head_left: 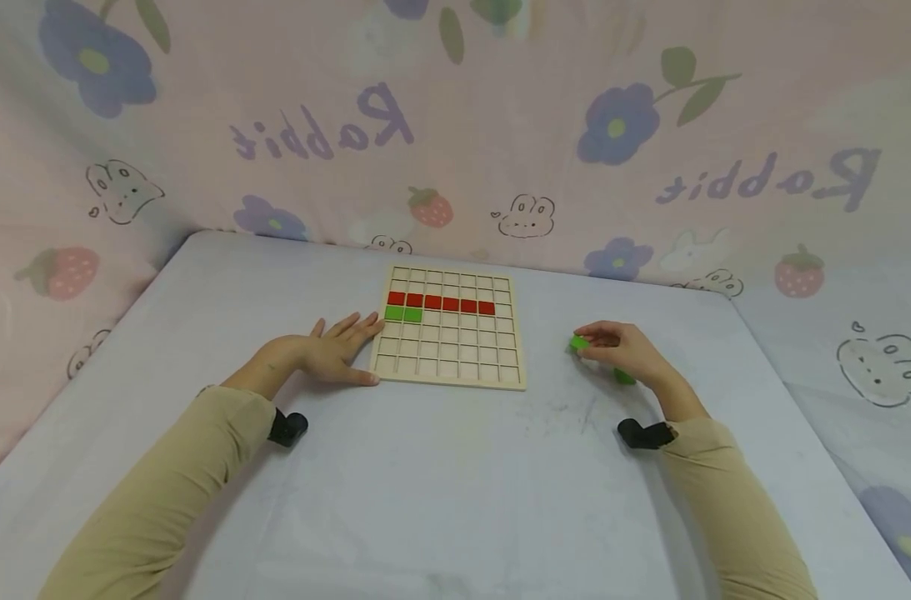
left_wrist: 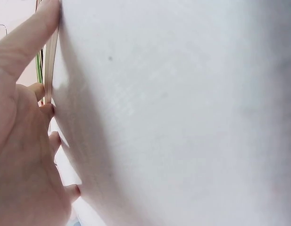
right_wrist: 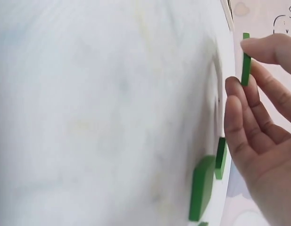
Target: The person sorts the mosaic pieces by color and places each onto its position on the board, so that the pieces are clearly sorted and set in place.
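Observation:
A wooden grid board (head_left: 450,375) lies on the table, a row of red tiles (head_left: 451,304) across it and two green tiles (head_left: 403,314) in the row nearer me, at its left end. My left hand (head_left: 331,354) rests at the board's left edge with fingers spread straight, fingertips and thumb right at the frame. To the right of the board, my right hand (head_left: 622,346) pinches a thin green tile (right_wrist: 246,59) between thumb and fingers, above the table. Beneath that hand lie loose green tiles (right_wrist: 203,188), partly hidden by it in the head view.
A white cloth covers the table (head_left: 440,492). Behind it hangs a pink printed curtain (head_left: 470,125) with rabbits, flowers and strawberries. Each wrist carries a small black camera mount (head_left: 645,434) near the sleeve cuff.

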A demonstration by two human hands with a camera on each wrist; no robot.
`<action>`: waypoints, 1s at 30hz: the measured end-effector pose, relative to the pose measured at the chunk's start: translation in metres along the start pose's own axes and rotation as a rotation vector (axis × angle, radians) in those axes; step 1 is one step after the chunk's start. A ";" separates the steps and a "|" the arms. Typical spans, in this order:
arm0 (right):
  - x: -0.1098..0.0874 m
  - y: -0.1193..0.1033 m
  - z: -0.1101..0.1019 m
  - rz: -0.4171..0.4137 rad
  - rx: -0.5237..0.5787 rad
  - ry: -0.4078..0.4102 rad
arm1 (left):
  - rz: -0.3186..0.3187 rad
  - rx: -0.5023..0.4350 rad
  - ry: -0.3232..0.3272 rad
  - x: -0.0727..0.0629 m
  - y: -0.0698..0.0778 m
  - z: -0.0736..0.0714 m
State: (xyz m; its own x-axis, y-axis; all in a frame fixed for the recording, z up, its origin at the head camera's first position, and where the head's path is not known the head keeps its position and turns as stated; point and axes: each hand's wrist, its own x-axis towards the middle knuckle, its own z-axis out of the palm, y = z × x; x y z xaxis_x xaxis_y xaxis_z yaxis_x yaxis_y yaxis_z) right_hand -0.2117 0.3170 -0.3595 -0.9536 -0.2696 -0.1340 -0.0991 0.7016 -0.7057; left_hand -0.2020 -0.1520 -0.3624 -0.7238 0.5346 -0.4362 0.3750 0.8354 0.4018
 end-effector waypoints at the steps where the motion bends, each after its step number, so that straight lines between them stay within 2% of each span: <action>1: 0.001 -0.001 0.001 -0.005 0.000 0.003 | 0.003 -0.007 0.002 0.000 0.000 0.000; 10: 0.011 -0.011 0.010 -0.044 0.006 0.036 | 0.012 -0.017 0.008 0.001 -0.001 0.000; 22: 0.021 -0.024 0.021 -0.061 0.068 0.036 | -0.008 -0.001 0.000 0.000 0.000 0.000; 30: 0.030 -0.031 0.030 -0.099 0.089 0.046 | 0.009 -0.011 0.008 -0.001 -0.001 0.000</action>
State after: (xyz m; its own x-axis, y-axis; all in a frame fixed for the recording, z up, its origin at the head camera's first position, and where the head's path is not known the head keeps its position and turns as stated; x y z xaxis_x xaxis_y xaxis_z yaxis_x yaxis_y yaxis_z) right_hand -0.2284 0.2674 -0.3619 -0.9527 -0.3024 -0.0299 -0.1699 0.6115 -0.7728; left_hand -0.2015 -0.1530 -0.3624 -0.7249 0.5412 -0.4263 0.3751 0.8291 0.4147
